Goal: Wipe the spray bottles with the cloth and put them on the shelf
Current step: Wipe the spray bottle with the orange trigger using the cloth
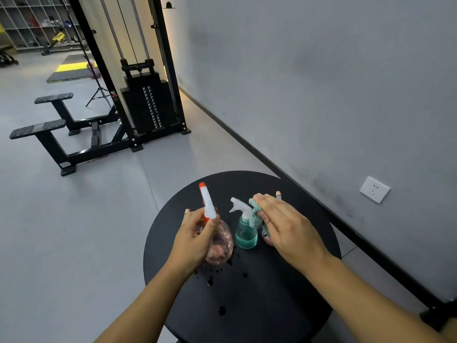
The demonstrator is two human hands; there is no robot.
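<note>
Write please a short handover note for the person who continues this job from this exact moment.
Left hand: grips the neck of the pink spray bottle on the round black table.
Right hand: holds the green cloth against the head of the teal spray bottle, which stands upright on the table.
A third, pinkish bottle seems partly hidden behind the right hand.
Done: no bottle shelved yet.
Left: finish wiping, carry bottles to the shelf. Water drops lie on the table.

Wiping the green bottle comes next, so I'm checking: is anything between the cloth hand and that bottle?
Nothing visible does. The right hand holds the cloth right beside the green bottle, against its white sprayer.
</note>
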